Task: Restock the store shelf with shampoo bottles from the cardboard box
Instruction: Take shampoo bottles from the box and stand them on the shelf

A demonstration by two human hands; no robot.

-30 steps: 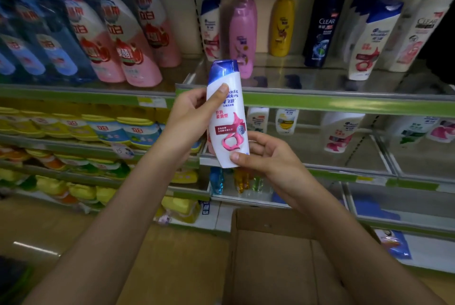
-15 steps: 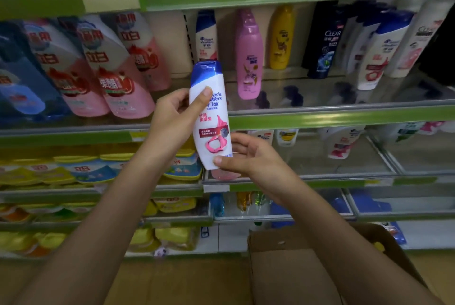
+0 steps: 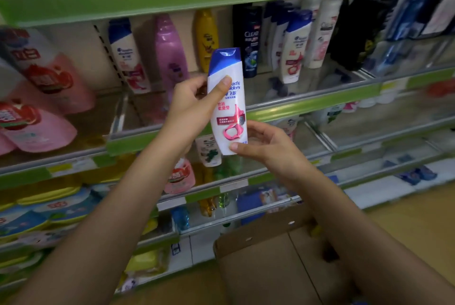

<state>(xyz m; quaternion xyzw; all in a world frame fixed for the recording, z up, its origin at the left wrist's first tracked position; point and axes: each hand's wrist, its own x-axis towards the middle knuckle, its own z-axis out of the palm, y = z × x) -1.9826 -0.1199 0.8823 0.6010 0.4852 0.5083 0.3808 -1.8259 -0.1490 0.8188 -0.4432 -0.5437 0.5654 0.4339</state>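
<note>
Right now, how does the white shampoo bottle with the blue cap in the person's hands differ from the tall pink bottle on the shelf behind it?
The white shampoo bottle with the blue cap is held in the air by the left hand and right hand; the tall pink bottle stands on the shelf. One is white with a blue cap, the other pink all over. Both are upright.

The left hand [image 3: 189,105] hides its fingers behind the shampoo bottle [image 3: 227,100], showing only the thumb. The cardboard box [image 3: 270,262] is cut by the bottom edge, its inside partly behind the right forearm. Pink refill pouches [image 3: 41,97] at the shelf's left end are blurred, their print unreadable.
</note>
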